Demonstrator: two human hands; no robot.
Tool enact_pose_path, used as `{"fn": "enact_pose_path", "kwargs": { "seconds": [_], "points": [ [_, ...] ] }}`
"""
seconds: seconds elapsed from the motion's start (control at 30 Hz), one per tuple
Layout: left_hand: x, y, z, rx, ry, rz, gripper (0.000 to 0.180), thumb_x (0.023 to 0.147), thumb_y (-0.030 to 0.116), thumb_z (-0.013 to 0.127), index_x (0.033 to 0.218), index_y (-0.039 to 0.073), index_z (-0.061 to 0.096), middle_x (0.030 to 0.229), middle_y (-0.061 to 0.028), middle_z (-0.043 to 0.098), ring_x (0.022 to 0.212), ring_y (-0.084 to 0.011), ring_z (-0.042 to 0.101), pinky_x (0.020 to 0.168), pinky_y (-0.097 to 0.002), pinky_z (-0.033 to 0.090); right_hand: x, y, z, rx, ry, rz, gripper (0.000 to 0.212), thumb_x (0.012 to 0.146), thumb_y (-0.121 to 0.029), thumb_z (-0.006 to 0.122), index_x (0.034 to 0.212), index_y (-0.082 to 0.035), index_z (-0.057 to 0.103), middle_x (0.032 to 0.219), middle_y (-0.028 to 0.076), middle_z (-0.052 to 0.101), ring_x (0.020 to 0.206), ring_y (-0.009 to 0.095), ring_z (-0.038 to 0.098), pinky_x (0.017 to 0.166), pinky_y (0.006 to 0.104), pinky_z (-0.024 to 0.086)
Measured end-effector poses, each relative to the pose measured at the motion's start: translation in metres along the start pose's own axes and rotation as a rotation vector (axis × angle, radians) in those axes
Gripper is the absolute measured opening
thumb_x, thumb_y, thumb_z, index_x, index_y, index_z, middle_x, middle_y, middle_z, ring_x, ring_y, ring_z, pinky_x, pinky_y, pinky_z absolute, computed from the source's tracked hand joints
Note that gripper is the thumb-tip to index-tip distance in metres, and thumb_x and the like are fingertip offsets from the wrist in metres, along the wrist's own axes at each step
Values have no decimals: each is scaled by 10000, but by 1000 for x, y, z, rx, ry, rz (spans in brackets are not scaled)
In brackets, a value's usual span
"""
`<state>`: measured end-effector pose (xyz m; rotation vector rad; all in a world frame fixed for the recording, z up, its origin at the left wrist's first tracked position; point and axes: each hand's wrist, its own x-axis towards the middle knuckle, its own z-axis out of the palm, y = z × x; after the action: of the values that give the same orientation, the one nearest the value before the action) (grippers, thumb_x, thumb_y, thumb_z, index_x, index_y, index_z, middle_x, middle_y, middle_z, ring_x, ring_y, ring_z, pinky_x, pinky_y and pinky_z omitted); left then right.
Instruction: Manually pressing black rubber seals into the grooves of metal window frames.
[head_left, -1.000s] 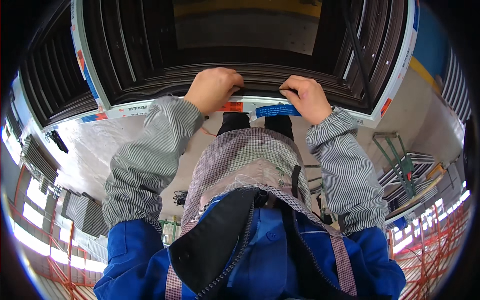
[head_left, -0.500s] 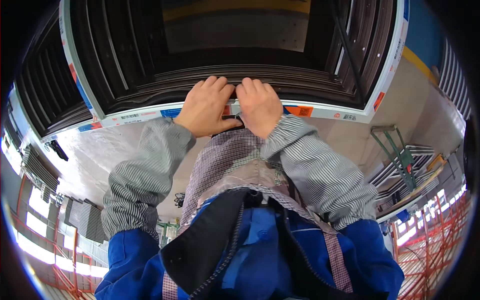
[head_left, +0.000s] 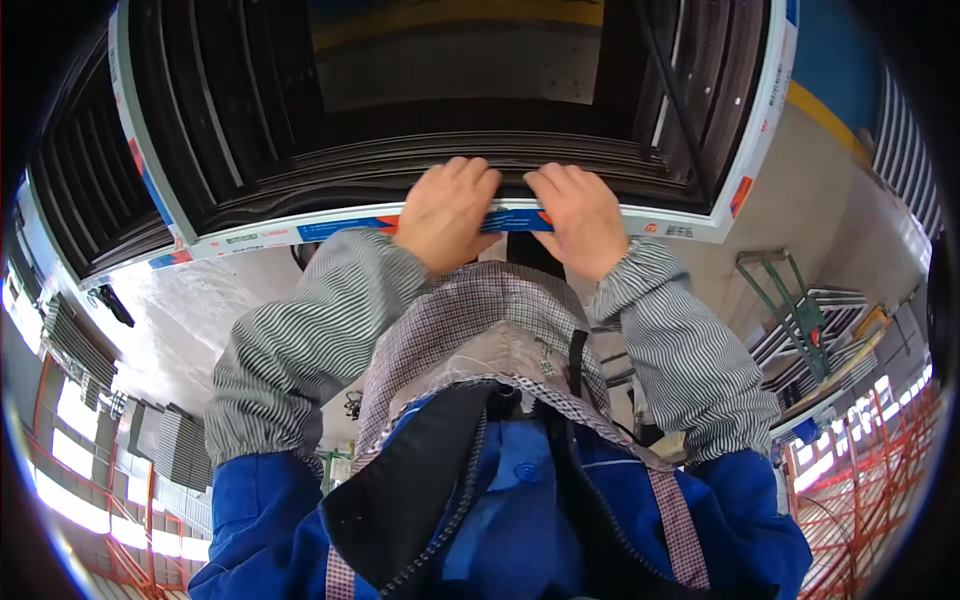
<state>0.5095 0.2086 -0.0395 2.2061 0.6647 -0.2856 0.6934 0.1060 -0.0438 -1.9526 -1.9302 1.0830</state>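
A dark-brown, grooved rectangular frame stretches beyond the fingers, its pale, tape-covered near edge beneath them. The left hand and right hand, slightly apart, bend half-curled over it, thumbs lower; whether they pinch anything, I cannot tell. A thin, black, flexible strip lies left of the fingers.

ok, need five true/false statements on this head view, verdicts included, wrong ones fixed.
1. The left hand and right hand are on the near edge of the frame. True.
2. The hands are clasped together. False: a gap separates them.
3. The right hand holds a screwdriver. False: no tool shows in it.
4. Striped sleeve covers are on both forearms. True.
5. The green stand is at the picture's left. False: the green stand is at the right.
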Motion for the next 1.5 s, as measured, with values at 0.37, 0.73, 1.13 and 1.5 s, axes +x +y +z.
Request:
{"fn": "enact_pose_path", "kwargs": {
  "seconds": [0.37, 0.73, 1.13, 1.5],
  "points": [
    [14, 15, 13, 100, 75, 115, 542, 599, 190, 794, 1086, 47, 603, 1017, -56, 594, 1009, -222, 565, 885, -340, 453, -5, 16, -4, -76, 59, -161, 506, 581, -158, 802, 1038, -45, 615, 998, 85, 579, 929, 259, 581, 829, 361, 473],
    [36, 42, 34, 107, 102, 115, 397, 650, 171, 746, 1012, 78, 612, 977, -23, 579, 959, -211, 566, 868, -337, 444, -18, 42, -21, -49, -1, -218, 446, 596, -184, 788, 977, -54, 595, 954, 74, 545, 908, 257, 562, 788, 364, 460],
    [60, 64, 45, 156, 102, 260, 197, 757, 150, 634, 934, 67, 608, 909, -26, 572, 901, -189, 567, 814, -307, 442, -41, 65, -32, -152, -13, -175, 469, 553, -196, 800, 932, -47, 567, 941, 95, 532, 903, 269, 558, 777, 360, 453],
    [59, 79, 59, 235, 308, 251, 302, 821, 168, 596, 1100, 54, 623, 1007, -28, 564, 966, -180, 558, 879, -312, 445, -67, 72, -32, -34, 326, -126, 494, 566, -66, 746, 1042, -11, 626, 974, 110, 560, 901, 304, 570, 783, 406, 469]
  ]
}}
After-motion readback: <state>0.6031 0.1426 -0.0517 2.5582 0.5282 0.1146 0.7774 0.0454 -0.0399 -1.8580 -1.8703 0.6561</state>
